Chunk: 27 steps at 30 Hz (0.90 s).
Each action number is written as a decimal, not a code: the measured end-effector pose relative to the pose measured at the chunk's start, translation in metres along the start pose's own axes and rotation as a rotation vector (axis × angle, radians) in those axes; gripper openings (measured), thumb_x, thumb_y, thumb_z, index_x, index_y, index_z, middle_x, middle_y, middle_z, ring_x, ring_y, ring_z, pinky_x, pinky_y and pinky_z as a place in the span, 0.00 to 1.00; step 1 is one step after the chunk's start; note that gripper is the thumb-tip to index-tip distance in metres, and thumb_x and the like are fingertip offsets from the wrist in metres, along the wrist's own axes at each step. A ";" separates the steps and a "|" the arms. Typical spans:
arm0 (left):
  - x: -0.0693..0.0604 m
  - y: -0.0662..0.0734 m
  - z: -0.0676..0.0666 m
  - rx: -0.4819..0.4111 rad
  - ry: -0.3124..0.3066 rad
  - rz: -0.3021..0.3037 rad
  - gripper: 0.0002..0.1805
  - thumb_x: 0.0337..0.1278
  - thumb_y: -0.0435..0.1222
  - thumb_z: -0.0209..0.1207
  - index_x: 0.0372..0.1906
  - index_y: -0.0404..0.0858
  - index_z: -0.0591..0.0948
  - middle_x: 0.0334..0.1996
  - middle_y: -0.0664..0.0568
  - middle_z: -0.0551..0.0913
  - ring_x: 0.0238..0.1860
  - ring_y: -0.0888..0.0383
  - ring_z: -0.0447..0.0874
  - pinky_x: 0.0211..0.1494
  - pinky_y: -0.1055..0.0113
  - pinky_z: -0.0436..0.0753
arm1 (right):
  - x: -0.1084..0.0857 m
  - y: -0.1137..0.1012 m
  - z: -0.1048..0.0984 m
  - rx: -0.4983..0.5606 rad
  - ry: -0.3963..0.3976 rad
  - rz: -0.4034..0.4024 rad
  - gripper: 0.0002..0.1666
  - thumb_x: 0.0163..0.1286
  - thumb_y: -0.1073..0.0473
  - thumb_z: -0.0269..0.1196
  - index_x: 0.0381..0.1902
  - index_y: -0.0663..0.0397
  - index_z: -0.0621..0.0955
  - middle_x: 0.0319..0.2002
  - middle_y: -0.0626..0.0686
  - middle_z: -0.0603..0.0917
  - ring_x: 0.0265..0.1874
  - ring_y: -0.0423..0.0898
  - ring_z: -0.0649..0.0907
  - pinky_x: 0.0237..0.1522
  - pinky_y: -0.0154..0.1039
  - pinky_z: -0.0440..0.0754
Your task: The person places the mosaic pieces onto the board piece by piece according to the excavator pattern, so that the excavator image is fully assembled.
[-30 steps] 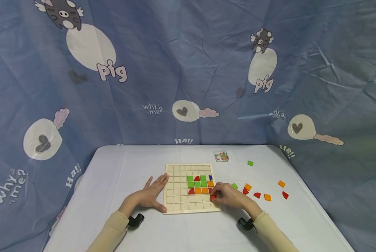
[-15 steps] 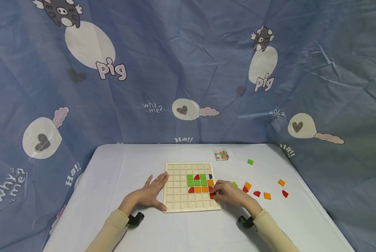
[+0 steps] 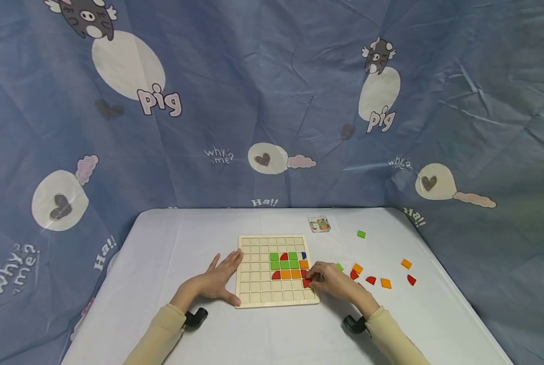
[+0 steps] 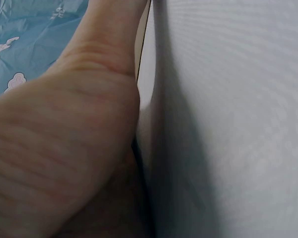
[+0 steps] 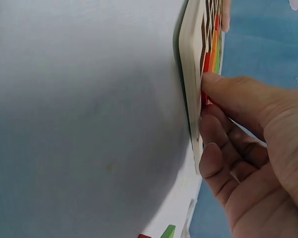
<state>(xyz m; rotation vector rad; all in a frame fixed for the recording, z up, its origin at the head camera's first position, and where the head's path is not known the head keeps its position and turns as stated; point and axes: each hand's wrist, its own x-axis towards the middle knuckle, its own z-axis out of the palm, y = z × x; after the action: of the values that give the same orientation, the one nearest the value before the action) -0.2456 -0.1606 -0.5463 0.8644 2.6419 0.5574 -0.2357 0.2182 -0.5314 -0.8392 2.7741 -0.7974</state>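
Observation:
The wooden grid board (image 3: 251, 295) lies on the table with green, orange, red and blue pieces in its right part. My left hand (image 3: 216, 281) rests spread along the board's left edge, thumb at the lower corner; in the left wrist view the palm (image 4: 64, 139) fills much of the picture. At the right edge my right hand (image 3: 333, 282) pinches a red piece (image 3: 306, 283) against the board, just below another red piece. In the right wrist view the right hand (image 5: 253, 134) has its thumb on red, other fingers curled; the piece's exact seating is hidden.
Right of the board lie loose pieces: a green square (image 3: 361, 234), orange squares (image 3: 386, 283) and red quarter-rounds (image 3: 411, 280), some close by my right forearm. A small patterned card or packet (image 3: 319, 224) lies behind the board. A blue curtain hangs behind the table (image 3: 162, 253).
The right fingers and the red piece have shifted very slightly away from me along the board's right edge. A bit of red now shows beside my right wrist. My left hand stays put.

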 end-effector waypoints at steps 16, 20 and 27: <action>0.001 -0.001 0.004 -0.013 0.009 0.010 0.74 0.30 0.70 0.66 0.77 0.34 0.41 0.78 0.42 0.37 0.78 0.44 0.35 0.75 0.38 0.30 | -0.026 0.026 -0.016 0.115 0.142 0.159 0.10 0.59 0.65 0.66 0.39 0.50 0.80 0.33 0.43 0.80 0.31 0.37 0.76 0.30 0.29 0.77; 0.001 -0.002 0.003 -0.006 0.012 0.012 0.74 0.31 0.70 0.66 0.77 0.35 0.41 0.78 0.42 0.37 0.78 0.44 0.35 0.75 0.37 0.31 | -0.043 0.046 -0.031 0.135 0.186 0.222 0.14 0.59 0.66 0.66 0.43 0.53 0.78 0.35 0.47 0.79 0.31 0.39 0.75 0.27 0.30 0.75; 0.001 -0.002 0.001 0.001 0.011 0.011 0.74 0.31 0.69 0.66 0.77 0.35 0.41 0.78 0.42 0.37 0.78 0.44 0.35 0.75 0.37 0.30 | -0.069 0.073 -0.051 0.105 0.231 0.399 0.19 0.57 0.65 0.66 0.47 0.56 0.75 0.36 0.51 0.77 0.35 0.45 0.74 0.32 0.32 0.76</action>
<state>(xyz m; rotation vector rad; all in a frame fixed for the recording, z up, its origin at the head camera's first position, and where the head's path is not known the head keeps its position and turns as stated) -0.2463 -0.1612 -0.5484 0.8786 2.6487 0.5657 -0.2267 0.3305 -0.5279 -0.1693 2.9161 -0.9991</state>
